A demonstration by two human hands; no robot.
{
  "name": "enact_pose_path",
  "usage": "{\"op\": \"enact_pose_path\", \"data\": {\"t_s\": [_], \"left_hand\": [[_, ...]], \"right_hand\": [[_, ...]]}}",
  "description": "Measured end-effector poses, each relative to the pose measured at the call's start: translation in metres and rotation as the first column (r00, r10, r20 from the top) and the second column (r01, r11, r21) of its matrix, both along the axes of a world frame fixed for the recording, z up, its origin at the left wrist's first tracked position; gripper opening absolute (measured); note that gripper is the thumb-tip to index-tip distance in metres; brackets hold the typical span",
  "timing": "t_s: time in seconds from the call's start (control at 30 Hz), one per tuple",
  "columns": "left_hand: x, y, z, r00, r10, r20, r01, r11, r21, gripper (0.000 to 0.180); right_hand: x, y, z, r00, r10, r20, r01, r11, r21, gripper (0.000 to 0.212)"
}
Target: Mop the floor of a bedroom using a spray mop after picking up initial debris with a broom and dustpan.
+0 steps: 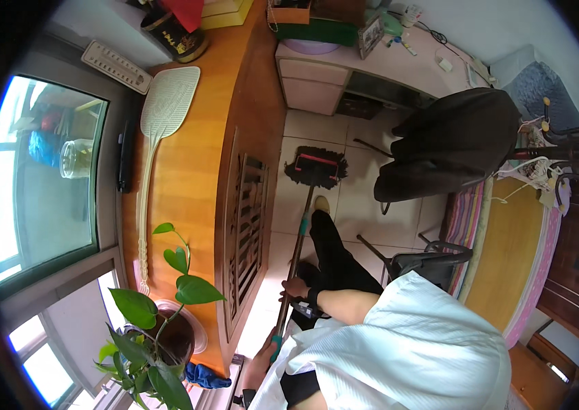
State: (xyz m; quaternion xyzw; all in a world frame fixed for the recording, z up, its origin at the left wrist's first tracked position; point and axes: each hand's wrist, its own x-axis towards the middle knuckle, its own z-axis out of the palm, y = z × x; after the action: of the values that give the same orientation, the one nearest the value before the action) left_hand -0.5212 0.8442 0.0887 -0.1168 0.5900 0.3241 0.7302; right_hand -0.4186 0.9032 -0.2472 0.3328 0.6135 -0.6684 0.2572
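A mop with a long dark handle (pixel 295 256) slants from beside my body to the tiled floor. Its shaggy dark head (pixel 315 167), with a red strip across it, lies flat on the tiles. My right hand (pixel 295 288) is closed around the middle of the handle, a dark band on that wrist. Lower down, at the teal grip near the handle's end, my left hand (pixel 259 357) is wrapped around it. My foot in a tan shoe (pixel 321 203) stands just behind the mop head.
A wooden cabinet with a slatted panel (pixel 247 225) lines the left, bearing a fly swatter (pixel 171 102) and a potted plant (pixel 149 338). A black garment (pixel 450 147) drapes a chair at right; another dark chair (pixel 426 263) stands nearer. A desk (pixel 313 78) is ahead.
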Motion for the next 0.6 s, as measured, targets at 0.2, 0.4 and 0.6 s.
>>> {"op": "enact_pose_path", "data": {"t_s": [0.2, 0.4, 0.6], "left_hand": [[-0.003, 0.036, -0.023, 0.972, 0.166, 0.169, -0.155, 0.985, -0.072, 0.049], [0.012, 0.146, -0.081, 0.805, 0.317, 0.502, -0.379, 0.925, 0.023, 0.05], [0.006, 0.061, -0.072, 0.771, 0.533, 0.348, -0.559, 0.829, -0.031, 0.048]], "right_hand": [[-0.024, 0.109, 0.063, 0.972, 0.231, -0.035, -0.186, 0.858, 0.479, 0.028], [0.02, 0.236, -0.064, 0.862, -0.504, -0.053, 0.505, 0.863, 0.012, 0.039], [-0.043, 0.171, 0.031, 0.894, -0.443, 0.067, 0.448, 0.883, -0.144, 0.028]]}}
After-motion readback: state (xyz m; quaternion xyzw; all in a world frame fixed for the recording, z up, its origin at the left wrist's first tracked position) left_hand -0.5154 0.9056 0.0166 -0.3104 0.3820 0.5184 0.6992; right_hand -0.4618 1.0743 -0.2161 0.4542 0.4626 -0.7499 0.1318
